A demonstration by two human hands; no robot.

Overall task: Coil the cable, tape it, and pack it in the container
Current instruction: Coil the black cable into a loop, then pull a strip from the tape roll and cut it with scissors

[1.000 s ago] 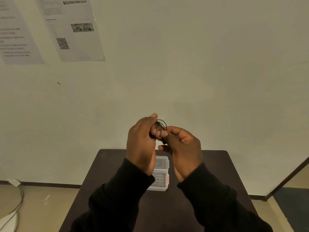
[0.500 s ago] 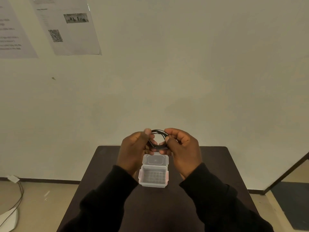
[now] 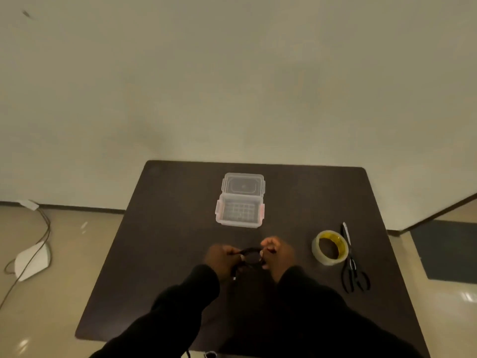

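A small black coiled cable (image 3: 251,255) is held between both hands just above the dark table (image 3: 167,241). My left hand (image 3: 222,259) pinches its left side and my right hand (image 3: 278,253) pinches its right side. A loose end of the cable hangs below my left hand. The clear plastic container (image 3: 240,212) stands open beyond my hands, its lid tipped back. A roll of clear tape (image 3: 330,248) lies to the right of my right hand, apart from it.
Black scissors (image 3: 352,270) lie just right of the tape near the table's right edge. On the floor to the left are a white device (image 3: 32,259) and its cord. A wall rises right behind the table.
The view has tilted down, bringing the tape and scissors into sight. My hands have come down and toward me with the coil, from above the container to in front of it.
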